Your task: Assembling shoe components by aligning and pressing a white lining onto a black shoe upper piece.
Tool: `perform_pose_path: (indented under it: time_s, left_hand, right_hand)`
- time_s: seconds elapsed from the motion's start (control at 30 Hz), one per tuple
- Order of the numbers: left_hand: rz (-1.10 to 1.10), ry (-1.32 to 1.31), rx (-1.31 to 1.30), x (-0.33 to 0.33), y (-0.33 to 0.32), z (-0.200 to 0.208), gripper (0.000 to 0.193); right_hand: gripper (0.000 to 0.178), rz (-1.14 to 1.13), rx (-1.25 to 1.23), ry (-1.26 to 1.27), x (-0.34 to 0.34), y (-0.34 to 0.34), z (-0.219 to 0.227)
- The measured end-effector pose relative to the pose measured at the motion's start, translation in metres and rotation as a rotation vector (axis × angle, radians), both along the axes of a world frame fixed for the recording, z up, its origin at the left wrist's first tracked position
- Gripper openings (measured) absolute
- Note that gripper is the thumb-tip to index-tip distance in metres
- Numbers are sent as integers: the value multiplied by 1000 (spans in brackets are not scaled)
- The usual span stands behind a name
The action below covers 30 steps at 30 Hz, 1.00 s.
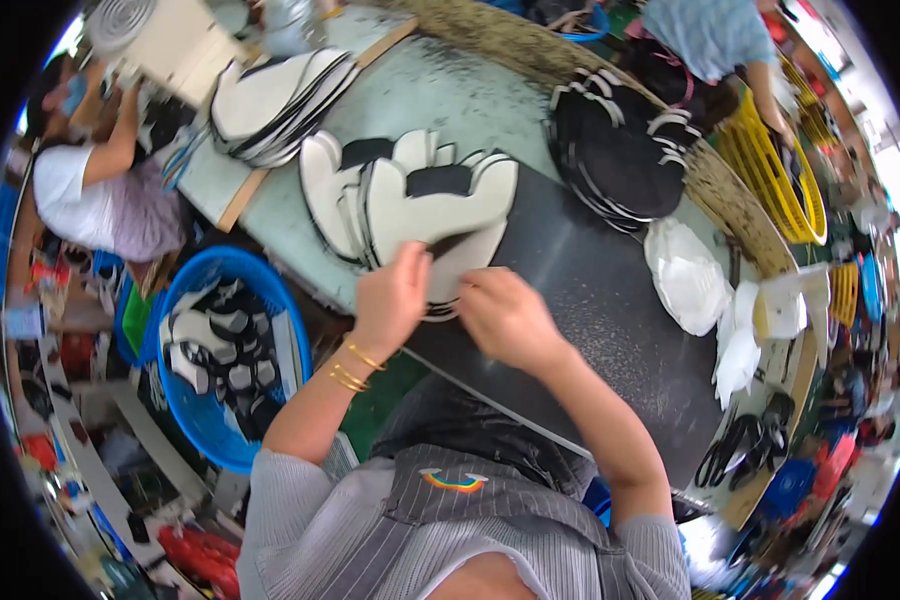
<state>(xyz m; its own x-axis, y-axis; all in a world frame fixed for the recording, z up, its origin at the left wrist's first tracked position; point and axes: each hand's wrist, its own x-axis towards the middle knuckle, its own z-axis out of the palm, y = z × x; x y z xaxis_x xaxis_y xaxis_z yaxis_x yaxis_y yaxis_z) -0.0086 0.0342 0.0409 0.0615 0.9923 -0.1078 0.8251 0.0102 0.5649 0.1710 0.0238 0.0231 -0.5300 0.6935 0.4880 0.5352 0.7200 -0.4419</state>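
Handling white panel: both hands at near edge of one white panel (473,262), prob. shoe-upper pc; it's at front of the fanned white stack (425,212), by L edge of dark mat (610,330).
L hand: L hand (395,300) w/ fingers together, tips at panel's L side; can't tell if pinching or just resting.
R hand: R hand (510,320) w/ fingers curled, tips bunched at panel's lower edge; grip itself not visible, can't tell.
Fanned stack: U-shaped pcs overlap loosely; a tug on one could drag neighbours or topple the pile, b/c nothing visibly clamps them.
Panel edges: poss. crease or smudge if fingers press unevenly.
Blue basket: mixed blk/white pcs in blue basket (202,435) below table, L; a slipped panel could drop near it, b/c table edge is close.
Blk stack: blk pcs (615,150) far R, near white plastic bags (685,275); lower layers hidden.
Hard to see: panel's underside, fingertip contact, pcs deep in basket; dark straplike items (745,450) too unclear to ID. Co-worker (710,35) at top R cut off by frame.
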Motion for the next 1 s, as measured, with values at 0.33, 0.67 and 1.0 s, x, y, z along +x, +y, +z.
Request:
perform_pose_path:
  time_s: [0.33,0.67,1.0]
  left_hand:
    - [-507,-381,1059,45,-20,102,31]
    - [-1078,-174,543,114,-106,-20,35]
    - [-535,-703,366,253,30,-40,12]
  right_hand:
    - [26,-87,-479,251,20,4,5]
    - [8,-1212,-244,215,247,-121,8]
    - [28,-1070,72,-219,210,-26,-7]
